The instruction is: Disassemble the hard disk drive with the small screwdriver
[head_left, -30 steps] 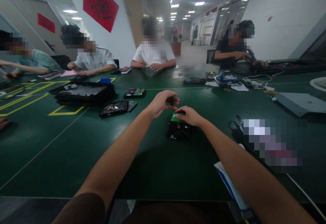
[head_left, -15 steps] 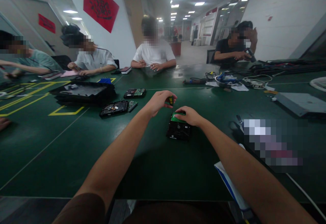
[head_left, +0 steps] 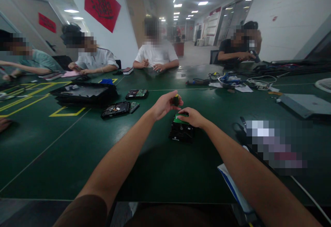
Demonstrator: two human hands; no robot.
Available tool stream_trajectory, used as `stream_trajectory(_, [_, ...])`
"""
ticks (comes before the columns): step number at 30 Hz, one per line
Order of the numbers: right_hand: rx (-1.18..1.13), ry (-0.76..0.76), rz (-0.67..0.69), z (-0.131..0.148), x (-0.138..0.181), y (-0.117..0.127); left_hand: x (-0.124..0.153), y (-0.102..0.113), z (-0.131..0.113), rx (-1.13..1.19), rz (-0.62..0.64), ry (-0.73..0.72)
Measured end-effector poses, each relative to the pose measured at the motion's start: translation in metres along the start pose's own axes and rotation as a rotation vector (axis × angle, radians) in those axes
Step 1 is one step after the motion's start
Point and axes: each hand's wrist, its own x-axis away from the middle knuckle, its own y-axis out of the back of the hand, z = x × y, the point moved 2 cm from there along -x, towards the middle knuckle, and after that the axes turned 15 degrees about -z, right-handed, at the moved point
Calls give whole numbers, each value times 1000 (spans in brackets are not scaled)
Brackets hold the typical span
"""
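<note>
A black hard drive point(head_left: 181, 132) with a green circuit board point(head_left: 178, 119) at its far end lies on the table in front of me. My right hand point(head_left: 194, 117) grips its far right side, the thumb across the green board. Above the drive's far edge, my left hand point(head_left: 165, 105) is closed around a small screwdriver point(head_left: 176, 99) with a yellow and black handle. Its tip is hidden behind my fingers and cannot be made out.
Left of my hands lie an opened hard drive point(head_left: 116, 110), a loose circuit board point(head_left: 134, 107) and another drive point(head_left: 137, 94). Beyond is a black tray point(head_left: 85, 92). Cables point(head_left: 229, 79) and a grey metal box point(head_left: 307, 104) sit right. Several people sit around the green table point(head_left: 64, 158).
My left hand has shifted slightly right, and the screwdriver handle now stands more upright in it. My right hand and the hard drive stay in place.
</note>
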Motion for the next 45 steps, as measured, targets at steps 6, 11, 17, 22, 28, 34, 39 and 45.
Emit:
stream_trajectory(6, [17, 9, 18, 3, -1, 1, -2, 5, -2, -132, -56, -88])
stream_trajectory(11, [23, 4, 19, 3, 0, 2, -4, 14, -6, -130, -109, -60])
stream_trajectory(17, [34, -9, 20, 3, 0, 2, -2, 9, -3, 4, -160, 30])
stream_trajectory(22, [24, -20, 23, 3, -1, 2, -5, 10, -3, -75, -167, -18])
stream_trajectory(28, [26, -12, 23, 0, -1, 1, -3, 10, -5, -79, -170, -22])
stream_trajectory(34, [6, -7, 2, -1, 0, -1, -6, 6, -1, 43, -178, 1])
stream_trajectory(39, [-1, -14, 13, 1, 0, 0, -6, 8, -1, -61, -157, -29])
stream_trajectory(45, [28, -13, 23, 3, 0, 3, -3, 12, -9, -189, -219, -105])
